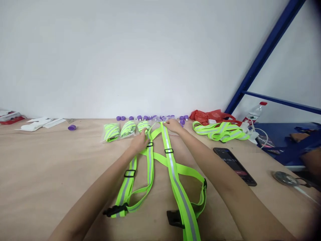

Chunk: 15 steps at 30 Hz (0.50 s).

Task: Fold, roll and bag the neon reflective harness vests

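Observation:
A neon green harness of reflective straps (172,167) lies spread over the table in front of me. My left hand (139,142) pinches the upper part of its left strap, above a black slider. Farther right, my right hand (173,126) is closed on the top end of the long right strap. One half of a black buckle (115,210) lies at the lower left of the straps, and another black buckle piece (175,218) is beneath the right strap. Three clear bags of folded green straps (111,132) sit just beyond my left hand.
Purple caps (122,118) line the wall. Loose green straps (222,131), a red bag (213,116) and a bottle (254,113) are at the back right. A phone (235,165) and a round object (286,178) lie right. White pieces (36,125) lie far left.

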Tool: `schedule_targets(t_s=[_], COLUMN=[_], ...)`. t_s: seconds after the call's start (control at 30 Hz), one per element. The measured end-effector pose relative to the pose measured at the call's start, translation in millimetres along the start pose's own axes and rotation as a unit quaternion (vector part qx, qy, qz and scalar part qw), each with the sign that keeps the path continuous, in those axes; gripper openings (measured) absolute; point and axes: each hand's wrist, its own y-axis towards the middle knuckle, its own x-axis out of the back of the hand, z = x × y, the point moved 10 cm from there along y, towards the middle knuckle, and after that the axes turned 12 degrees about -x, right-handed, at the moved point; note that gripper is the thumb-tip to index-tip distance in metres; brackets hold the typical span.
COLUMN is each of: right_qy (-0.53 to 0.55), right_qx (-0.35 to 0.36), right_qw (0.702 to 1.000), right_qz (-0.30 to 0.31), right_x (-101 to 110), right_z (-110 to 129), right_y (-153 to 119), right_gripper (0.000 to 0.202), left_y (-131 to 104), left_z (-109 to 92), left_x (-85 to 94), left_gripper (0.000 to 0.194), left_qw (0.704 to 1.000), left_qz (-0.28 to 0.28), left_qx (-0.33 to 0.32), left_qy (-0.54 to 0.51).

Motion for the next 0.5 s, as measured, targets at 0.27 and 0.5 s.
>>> schedule_targets(t_s=[0.27, 0.5], right_qy=[-0.046, -0.081], right_qx=[0.188, 0.351], right_qw=[0.979, 0.933], right_qz=[-0.064, -0.018], right_x=[53.6, 37.4], right_z=[-35.9, -62.2], right_y=[-149.0, -318.6], right_gripper=[0.019, 0.015], left_y=[-88.9, -222.1], left_z=[-30.9, -24.4], left_x=[59.1, 76.7], left_gripper=[0.033, 0.048], left_qw=[0.988, 0.988], left_qz=[0.091, 0.142], left_qx=[-0.119, -0.054], left_qy=[0.03, 0.011])
